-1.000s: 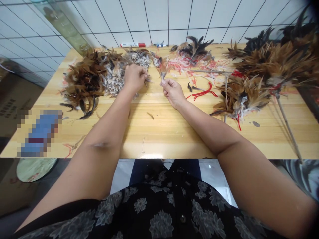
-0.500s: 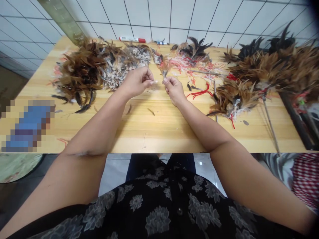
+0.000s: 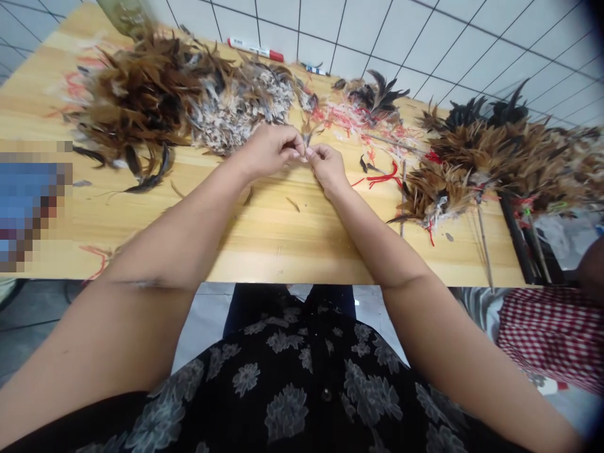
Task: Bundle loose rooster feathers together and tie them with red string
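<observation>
My right hand (image 3: 328, 165) pinches a small bunch of brown feathers (image 3: 309, 131) near its base, with the feather tips pointing away from me. Close against it, my left hand (image 3: 276, 150) has thumb and forefinger pressed together at the quill end of the bunch. What sits between those left fingertips is too small to make out. Just beyond my left hand lies a heap of grey-white fluffy feathers (image 3: 221, 119), joined on its left by a large pile of brown feathers (image 3: 136, 94).
Red cords (image 3: 384, 176) and tangled red and white strands (image 3: 349, 118) lie right of my hands. Feather dusters (image 3: 491, 151) with stick handles fill the right side. A red-capped marker (image 3: 255, 49) rests by the tiled wall. A person's checkered garment (image 3: 552, 333) shows at lower right.
My left hand has moved right, so its fingertips now meet the right ones at the base of the feather bunch. The whole view has tilted and shifted rightward.
</observation>
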